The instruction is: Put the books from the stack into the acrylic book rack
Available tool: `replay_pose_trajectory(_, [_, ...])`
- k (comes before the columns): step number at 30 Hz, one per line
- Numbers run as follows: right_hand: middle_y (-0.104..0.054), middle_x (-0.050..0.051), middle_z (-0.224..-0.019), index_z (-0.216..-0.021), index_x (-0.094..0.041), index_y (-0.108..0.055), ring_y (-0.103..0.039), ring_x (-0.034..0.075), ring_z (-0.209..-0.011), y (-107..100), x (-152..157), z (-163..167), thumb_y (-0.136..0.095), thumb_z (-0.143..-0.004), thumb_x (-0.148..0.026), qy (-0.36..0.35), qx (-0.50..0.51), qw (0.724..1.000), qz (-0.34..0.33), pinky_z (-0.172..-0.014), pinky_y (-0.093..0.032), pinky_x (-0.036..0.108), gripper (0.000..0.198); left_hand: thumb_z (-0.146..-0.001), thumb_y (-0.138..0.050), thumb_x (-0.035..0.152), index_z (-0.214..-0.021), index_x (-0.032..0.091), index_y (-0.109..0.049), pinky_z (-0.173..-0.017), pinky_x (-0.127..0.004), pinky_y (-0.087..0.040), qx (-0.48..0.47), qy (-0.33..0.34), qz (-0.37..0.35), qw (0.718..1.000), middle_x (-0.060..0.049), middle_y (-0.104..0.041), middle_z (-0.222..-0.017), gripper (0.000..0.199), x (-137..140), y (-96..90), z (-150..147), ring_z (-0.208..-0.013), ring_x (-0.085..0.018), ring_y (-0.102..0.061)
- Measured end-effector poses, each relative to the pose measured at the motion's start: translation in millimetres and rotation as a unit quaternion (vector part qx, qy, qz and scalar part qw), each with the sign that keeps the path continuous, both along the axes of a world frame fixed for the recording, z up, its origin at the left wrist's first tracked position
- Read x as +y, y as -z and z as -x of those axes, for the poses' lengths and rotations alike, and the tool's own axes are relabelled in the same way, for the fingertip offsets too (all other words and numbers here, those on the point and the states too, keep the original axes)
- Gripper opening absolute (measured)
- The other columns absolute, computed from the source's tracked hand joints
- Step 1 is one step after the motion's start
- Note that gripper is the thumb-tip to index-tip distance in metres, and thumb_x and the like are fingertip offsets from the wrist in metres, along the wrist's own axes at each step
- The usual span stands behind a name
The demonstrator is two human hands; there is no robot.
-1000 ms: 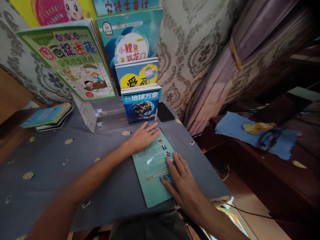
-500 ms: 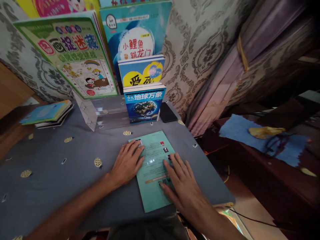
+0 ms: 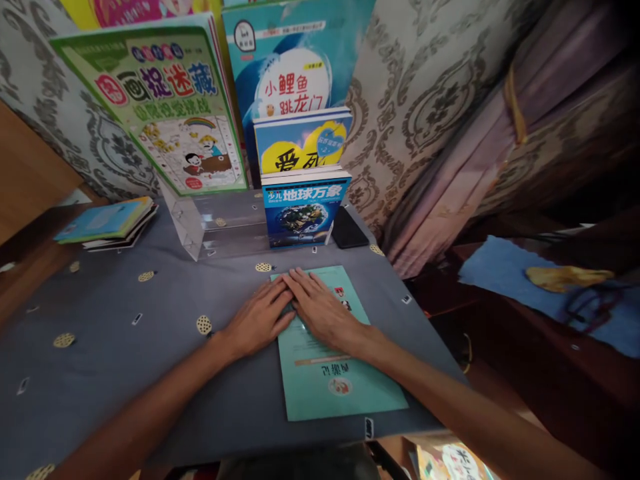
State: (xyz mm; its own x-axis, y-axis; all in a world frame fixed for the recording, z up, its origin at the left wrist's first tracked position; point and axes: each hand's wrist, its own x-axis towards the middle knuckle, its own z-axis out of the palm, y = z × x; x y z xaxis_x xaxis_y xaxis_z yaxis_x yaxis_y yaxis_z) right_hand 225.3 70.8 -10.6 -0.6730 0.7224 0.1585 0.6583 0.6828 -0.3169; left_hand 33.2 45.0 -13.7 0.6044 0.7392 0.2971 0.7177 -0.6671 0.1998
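Observation:
A teal paperback book (image 3: 350, 393) lies flat near the table's front edge, its printed text upside down to me. My left hand (image 3: 260, 317) rests at its upper left edge, fingers stretched out over the corner. Across the book's upper part lies my right hand (image 3: 323, 310), palm down with fingers extended. The fingertips of both hands meet near the top left corner. Neither hand grasps anything. Part of the cover is hidden under the hands.
A clear acrylic stand (image 3: 187, 227) holds several upright books, with a blue Earth book (image 3: 305, 217) in front. Right of it lies a black phone (image 3: 349, 229). A small book stack (image 3: 107, 223) sits at the left. Beyond the table's right edge is a blue cloth (image 3: 500, 273).
My right hand has slid up and left across the book to meet my left hand, uncovering the lower cover. My left hand stays at the upper left edge. The view has shifted slightly.

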Motion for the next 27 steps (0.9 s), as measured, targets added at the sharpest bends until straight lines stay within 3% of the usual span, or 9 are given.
replay_pose_trajectory(6, [-0.043,0.02,-0.156,-0.154,-0.009,-0.035,-0.033,0.029,-0.149,-1.3,-1.0,-13.8,-0.041,-0.1,-0.034,0.035,-0.003,0.999,-0.03,-0.121,-0.032,0.054,0.059,-0.103,-0.039,0.031,-0.142,0.015,-0.046,-0.117,-0.051,-0.038,0.042,-0.01,-0.02,0.999,-0.016,-0.048,-0.152,0.043,-1.1,-2.2,-4.2,-0.148,-0.029,-0.035])
replay_pose_trajectory(12, [-0.042,0.019,-0.157,-0.154,-0.011,-0.034,-0.034,0.03,-0.148,2.6,-2.3,-48.5,-0.04,-0.101,-0.049,0.107,-0.021,0.992,-0.057,-0.12,-0.032,0.054,0.066,-0.103,-0.04,0.032,-0.141,0.017,-0.05,-0.116,-0.054,-0.036,0.051,-0.025,-0.012,0.998,-0.015,-0.049,-0.152,0.042,-3.3,0.9,-3.6,-0.15,-0.03,-0.03])
replay_pose_trajectory(18, [-0.04,0.019,-0.158,-0.151,-0.005,-0.038,-0.032,0.028,-0.149,-1.3,-4.4,-64.1,-0.035,-0.103,-0.047,0.142,-0.051,0.988,-0.036,-0.119,-0.033,0.052,0.063,-0.103,-0.037,0.03,-0.142,0.017,-0.051,-0.115,-0.054,-0.037,0.049,-0.028,-0.024,0.998,-0.013,-0.049,-0.153,0.043,-4.2,1.0,-3.2,-0.149,-0.032,-0.032])
replay_pose_trajectory(27, [-0.036,0.014,-0.161,-0.151,-0.015,-0.039,-0.027,0.026,-0.152,-0.8,-6.5,-60.3,-0.03,-0.103,-0.05,0.147,-0.023,0.989,-0.02,-0.121,-0.028,0.053,0.06,-0.105,-0.033,0.034,-0.144,0.018,-0.05,-0.119,-0.056,-0.03,0.051,-0.018,0.017,0.998,-0.013,-0.043,-0.157,0.045,-9.8,-9.7,-1.9,-0.149,-0.027,-0.034])
